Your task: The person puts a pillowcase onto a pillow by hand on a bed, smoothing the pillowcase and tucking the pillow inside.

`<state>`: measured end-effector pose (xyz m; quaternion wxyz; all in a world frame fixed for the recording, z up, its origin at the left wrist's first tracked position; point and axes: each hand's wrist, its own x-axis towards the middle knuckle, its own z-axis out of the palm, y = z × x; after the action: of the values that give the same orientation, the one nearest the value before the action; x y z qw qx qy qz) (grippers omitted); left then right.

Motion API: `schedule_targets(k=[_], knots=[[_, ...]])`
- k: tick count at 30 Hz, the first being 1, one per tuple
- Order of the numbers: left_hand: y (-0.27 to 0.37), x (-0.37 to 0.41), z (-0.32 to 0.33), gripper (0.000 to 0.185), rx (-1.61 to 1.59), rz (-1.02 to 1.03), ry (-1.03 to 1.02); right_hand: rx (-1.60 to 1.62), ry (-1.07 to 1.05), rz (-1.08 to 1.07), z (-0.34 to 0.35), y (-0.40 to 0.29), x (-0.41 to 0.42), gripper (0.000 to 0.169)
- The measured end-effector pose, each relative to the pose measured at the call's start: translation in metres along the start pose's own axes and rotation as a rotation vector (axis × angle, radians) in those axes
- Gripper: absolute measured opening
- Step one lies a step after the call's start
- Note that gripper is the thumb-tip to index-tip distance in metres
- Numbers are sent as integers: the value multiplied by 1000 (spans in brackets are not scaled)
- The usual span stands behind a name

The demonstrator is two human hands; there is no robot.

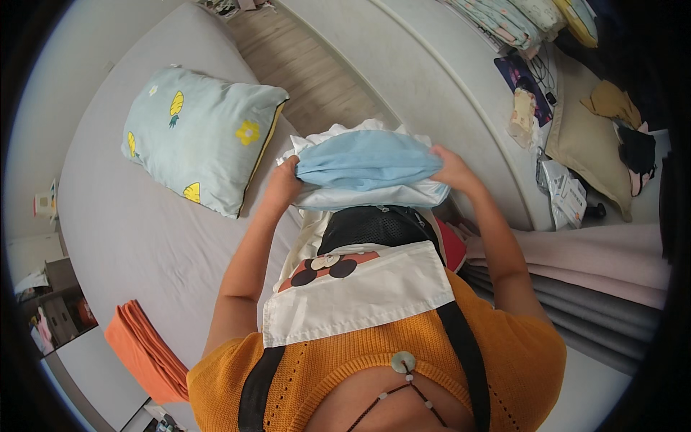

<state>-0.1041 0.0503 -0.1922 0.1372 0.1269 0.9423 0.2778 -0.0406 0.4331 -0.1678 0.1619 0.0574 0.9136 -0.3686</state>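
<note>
A bundle of folded fabric (367, 162), light blue on top with white cloth around and below it, is held up in front of my body between both hands. My left hand (286, 181) grips its left end, the thumb over the blue cloth. At the opposite end, my right hand (453, 168) pinches the right edge. Fingers of both hands are partly hidden by the bundle. Just below it hang a black mesh pouch (380, 229) and a white apron (361, 294) with a cartoon print, worn over my front.
A pale blue pillow (200, 137) with yellow prints lies on the grey-sheeted bed (146, 237) at left. Folded orange cloth (146, 351) rests near the bed's edge. Right, a white ledge (448, 97) borders a beige cushion (588, 135) and small items. Curtains (583, 286) hang beside my right arm.
</note>
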Motion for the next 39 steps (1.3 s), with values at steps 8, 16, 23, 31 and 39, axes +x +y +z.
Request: schedule_targets(k=[8, 16, 23, 31, 39], knots=[[-8, -1, 23, 31, 96, -71, 317, -360, 104, 158, 26, 1, 6, 36], [4, 19, 29, 26, -1301, -127, 77, -287, 168, 264, 20, 14, 19, 33], [7, 5, 23, 19, 150, 133, 332, -530, 220, 232, 5, -4, 1, 25], [-21, -1, 40, 15, 48, -32, 334, -380, 478, 38, 27, 15, 9, 17], [-10, 15, 30, 14, -1400, -193, -2, 213, 282, -86, 23, 11, 22, 23]])
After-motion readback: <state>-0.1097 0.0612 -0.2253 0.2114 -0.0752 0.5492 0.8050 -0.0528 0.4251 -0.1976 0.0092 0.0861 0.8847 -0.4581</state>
